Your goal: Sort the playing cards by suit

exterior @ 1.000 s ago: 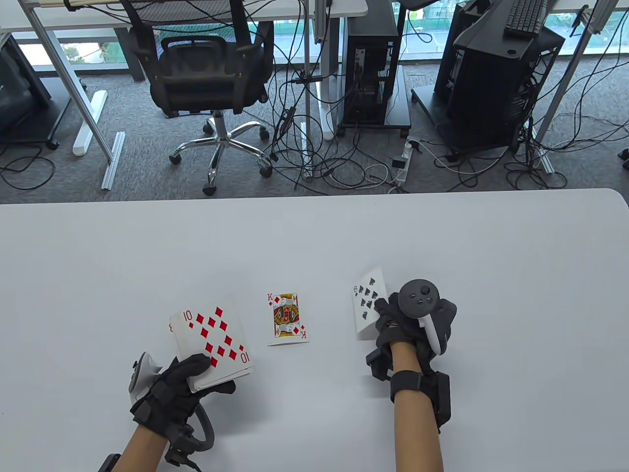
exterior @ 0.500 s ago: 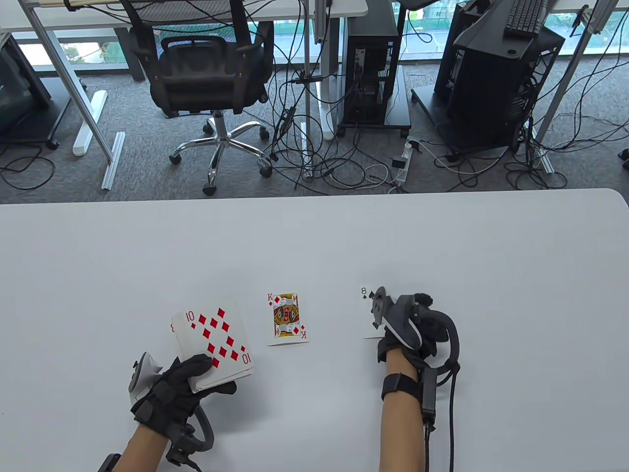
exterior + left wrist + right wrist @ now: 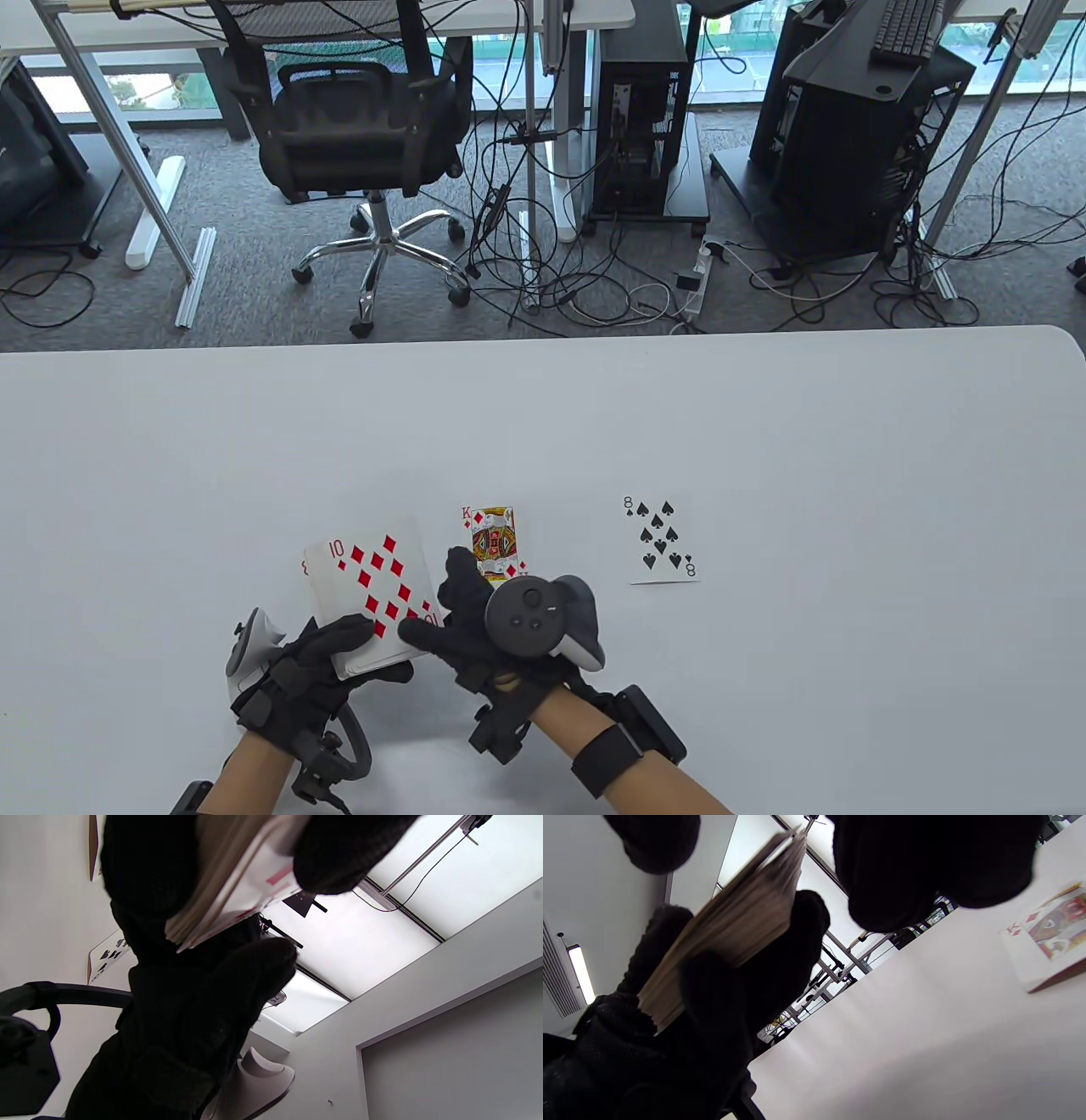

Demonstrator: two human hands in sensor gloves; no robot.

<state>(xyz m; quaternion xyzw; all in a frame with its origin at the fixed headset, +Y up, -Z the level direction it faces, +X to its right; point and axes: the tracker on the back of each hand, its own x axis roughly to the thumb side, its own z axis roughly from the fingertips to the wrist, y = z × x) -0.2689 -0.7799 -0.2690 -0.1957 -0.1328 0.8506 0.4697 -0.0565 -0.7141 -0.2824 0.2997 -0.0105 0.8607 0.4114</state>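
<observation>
Reaching with relaxed, empty fingers, the right hand (image 3: 475, 620) nears the deck (image 3: 373, 594) held in the left hand (image 3: 318, 671); a careless grip risks dragging several cards off beside the ten of diamonds (image 3: 369, 573).

Right hand's fingertips (image 3: 908, 870) hang from the top, just beside the edge of a card deck (image 3: 734, 938) gripped by the other gloved hand (image 3: 712, 1014) below-left, with a king of diamonds (image 3: 1052, 933) flat on the white table (image 3: 882, 1035) to their right.
</observation>
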